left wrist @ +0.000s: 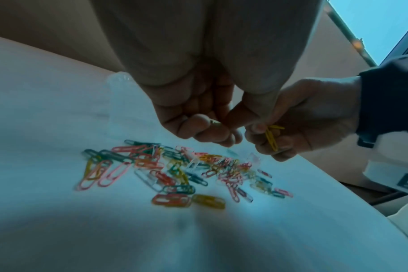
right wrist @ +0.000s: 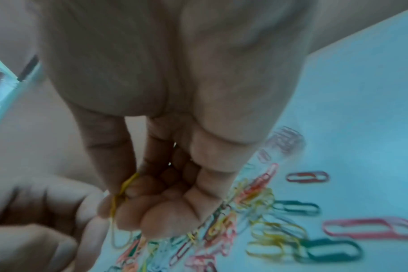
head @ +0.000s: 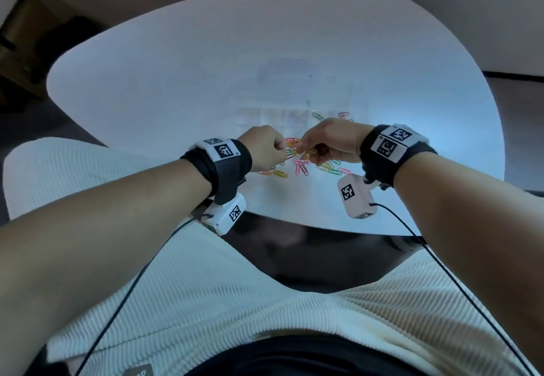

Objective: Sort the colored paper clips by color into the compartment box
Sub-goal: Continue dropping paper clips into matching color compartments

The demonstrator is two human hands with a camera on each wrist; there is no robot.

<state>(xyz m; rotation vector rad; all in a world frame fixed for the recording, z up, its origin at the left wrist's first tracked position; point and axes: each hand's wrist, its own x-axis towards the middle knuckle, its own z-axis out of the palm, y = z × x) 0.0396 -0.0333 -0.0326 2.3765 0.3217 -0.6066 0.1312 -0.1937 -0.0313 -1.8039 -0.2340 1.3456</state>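
Paper clips [left wrist: 175,171] mostly lie mixed in a heap on the white table [head: 147,81]. Right hand [left wrist: 298,119] pinches a yellow clip [left wrist: 271,137]; left hand [left wrist: 198,117] curls, pinching something small. Sorting looks barely begun; the clear box [head: 294,111] is too faint to judge.

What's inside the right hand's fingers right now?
The right hand pinches yellow paper clips between thumb and fingers, above the mixed pile on the table. How many clips it holds is hidden by the curled fingers; at least one dangles below.
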